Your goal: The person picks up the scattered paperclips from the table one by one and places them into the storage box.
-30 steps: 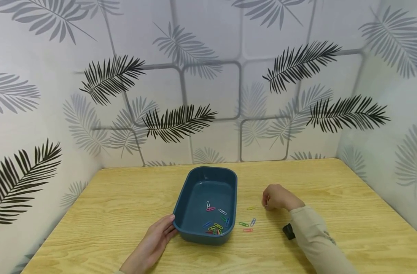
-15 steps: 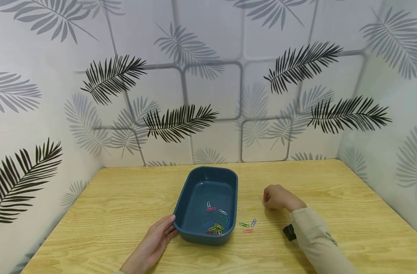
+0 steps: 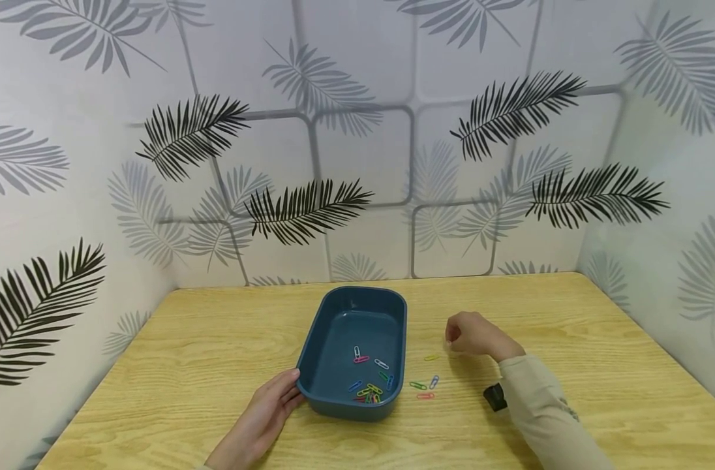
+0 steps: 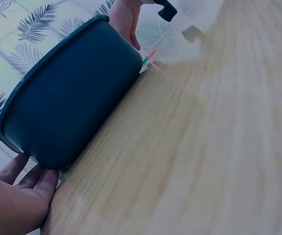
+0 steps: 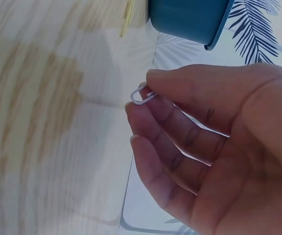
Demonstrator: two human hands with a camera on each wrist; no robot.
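Note:
My right hand [image 3: 475, 334] is above the table, right of the blue plastic bin [image 3: 322, 339]. Between thumb and fingertips it pinches a white paper clip [image 5: 140, 98], seen best in the right wrist view. My left hand [image 4: 21, 193] holds the bin's near left corner, thumb at the rim and fingers against the outer wall. Several coloured paper clips lie inside, mostly at the near end, among them a white paper clip [image 3: 381, 363]. On the table between bin and right hand are a yellow paper clip [image 3: 431, 358], a green paper clip [image 3: 418, 385], a blue paper clip [image 3: 434, 382] and a pink paper clip [image 3: 425, 395].
The wooden table [image 3: 228, 326] meets a leaf-patterned backdrop [image 3: 369, 163] at the back and sides. A small black object [image 3: 495, 396] shows at the right wrist, beside the sleeve [image 3: 548, 411].
My right hand has risen a little and shifted slightly left, with the white paper clip now showing at its fingertips. The left hand and bin have stayed in place.

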